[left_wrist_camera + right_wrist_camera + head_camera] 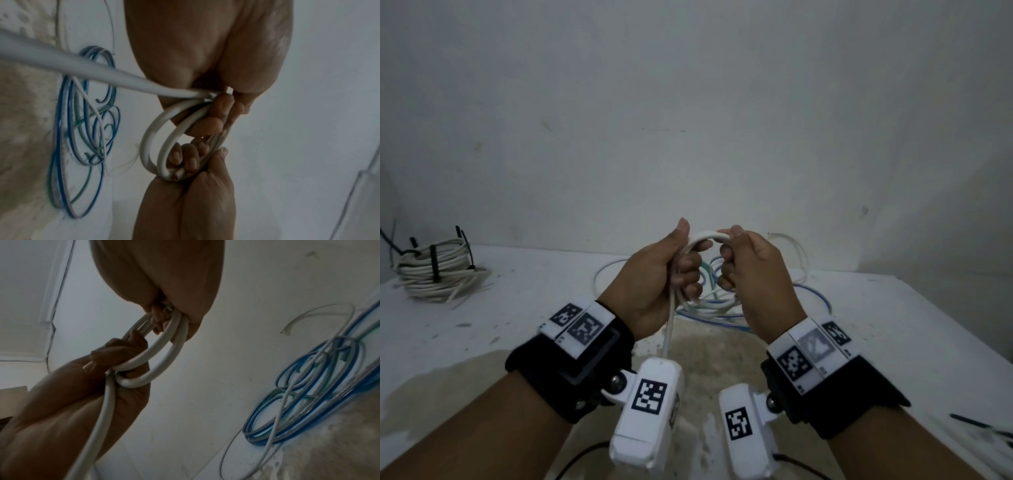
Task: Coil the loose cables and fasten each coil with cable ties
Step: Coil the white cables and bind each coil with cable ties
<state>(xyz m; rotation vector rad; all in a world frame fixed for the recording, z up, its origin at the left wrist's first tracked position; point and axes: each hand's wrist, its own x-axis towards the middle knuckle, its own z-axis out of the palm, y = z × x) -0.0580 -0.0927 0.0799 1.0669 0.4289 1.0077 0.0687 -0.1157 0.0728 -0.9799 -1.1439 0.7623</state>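
Hands meet above the near edge of a white table, both clenched on one white cable that is being wound into a small coil. The left hand closes its grip round the gathered turns, thumb upright, while the right hand pinches the top of the loop at 12 o'clock; the left wrist view shows about two full turns so far, though more may be hidden inside the fists. A loose tail of the same cable hangs from the left fist toward 6 o'clock.

The cable looks light but springy, with a smooth sheath: it seems likely to spring open if either grip slackens, so the sound place to hold it is where the turns cross, with a tie cinched beside the fingers.

Beyond the hands, toward 12 o'clock on the table, lies a loose tangle of blue, green and white wires; the strands overlap too much for a sure count. At 10 o'clock, well apart, sits one finished white coil, bound by at least three black cable ties with upright tails. At 4 o'clock, near the table's edge, lie a few dark spare ties, their number unclear.
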